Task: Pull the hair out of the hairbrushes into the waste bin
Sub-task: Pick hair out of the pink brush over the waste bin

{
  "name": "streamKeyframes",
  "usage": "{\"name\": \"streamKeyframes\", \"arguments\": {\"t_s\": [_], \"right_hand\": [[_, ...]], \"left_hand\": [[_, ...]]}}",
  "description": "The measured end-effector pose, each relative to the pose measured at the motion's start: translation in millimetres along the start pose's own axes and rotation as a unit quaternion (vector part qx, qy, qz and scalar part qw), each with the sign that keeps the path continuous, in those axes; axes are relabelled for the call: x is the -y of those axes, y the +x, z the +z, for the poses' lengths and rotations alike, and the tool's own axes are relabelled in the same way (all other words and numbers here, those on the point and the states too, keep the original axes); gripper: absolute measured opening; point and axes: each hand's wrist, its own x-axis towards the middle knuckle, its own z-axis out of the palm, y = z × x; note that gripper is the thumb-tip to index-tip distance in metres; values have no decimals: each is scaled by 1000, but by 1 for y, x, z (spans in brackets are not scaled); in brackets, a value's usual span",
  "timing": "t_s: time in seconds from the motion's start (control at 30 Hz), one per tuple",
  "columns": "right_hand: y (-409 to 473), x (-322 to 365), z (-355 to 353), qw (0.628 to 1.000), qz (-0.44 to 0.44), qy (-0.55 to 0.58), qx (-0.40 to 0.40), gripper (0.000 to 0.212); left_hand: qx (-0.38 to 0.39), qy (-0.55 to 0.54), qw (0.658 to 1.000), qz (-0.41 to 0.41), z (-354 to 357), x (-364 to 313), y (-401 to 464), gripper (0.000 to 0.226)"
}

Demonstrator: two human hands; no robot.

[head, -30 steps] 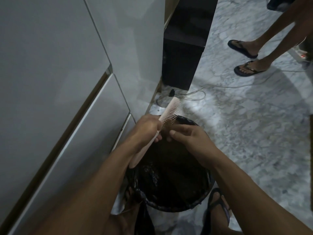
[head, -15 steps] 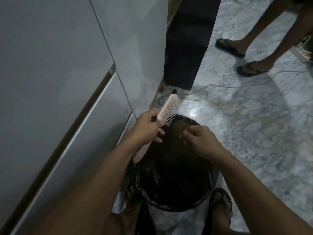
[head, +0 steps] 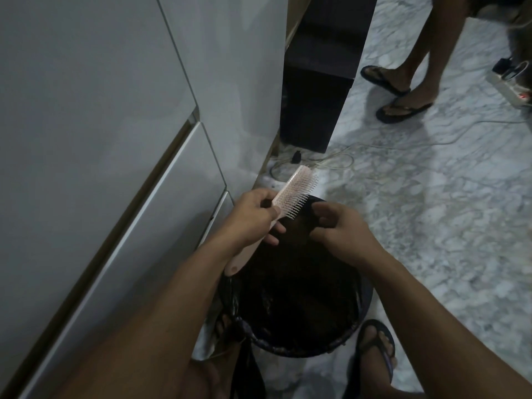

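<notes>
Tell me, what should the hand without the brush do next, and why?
Probably reach back to the hairbrush for another pinch of hair. The right hand hangs over the black-lined waste bin, apart from the bristles, its fingers curled. Whether they hold hair is too dark to tell. The left hand holds the brush over the bin, bristles facing the right hand.

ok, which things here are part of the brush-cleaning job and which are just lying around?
In the job:
- hairbrush, gripped by the left hand
- right hand, fingers curled over the bin; any hair in them can't be made out
- waste bin with dark liner

Lying about:
- cables
- power strip
- dark cabinet
- a bystander's sandalled feet
</notes>
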Motion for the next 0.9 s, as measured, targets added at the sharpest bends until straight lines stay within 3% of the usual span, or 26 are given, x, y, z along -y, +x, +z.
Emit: {"name": "streamKeyframes", "arguments": {"t_s": [0.13, 0.27, 0.4, 0.47, 0.53, 0.67, 0.8, 0.9], "right_hand": [[0, 8, -4, 989, 34, 137, -47, 42], [-1, 7, 3, 977, 47, 188, -85, 31], [-6, 7, 12, 958, 43, 272, 75, 47], [-10, 6, 16, 960, 42, 258, 101, 35], [-15, 6, 17, 974, 15, 205, 94, 17], [-19, -1, 16, 995, -43, -28, 90, 25], [-12, -35, 20, 954, 40, -267, 133, 19], [-16, -48, 23, 926, 91, -339, 138, 21]], "left_hand": [[7, -5, 1000, -12, 3, 3, 0, 27], [4, -12, 1000, -26, 5, 5, -5, 27], [-1, -38, 999, -18, 6, 4, -15, 26], [-6, -41, 999, -17, 5, 5, -20, 24], [-19, -21, 999, -17, 4, 7, -23, 25], [-70, -35, 997, -11, -4, 6, -26, 25], [-81, -78, 994, -8, -13, 6, -29, 17], [-76, -101, 992, -20, -15, 6, -31, 13]]}}
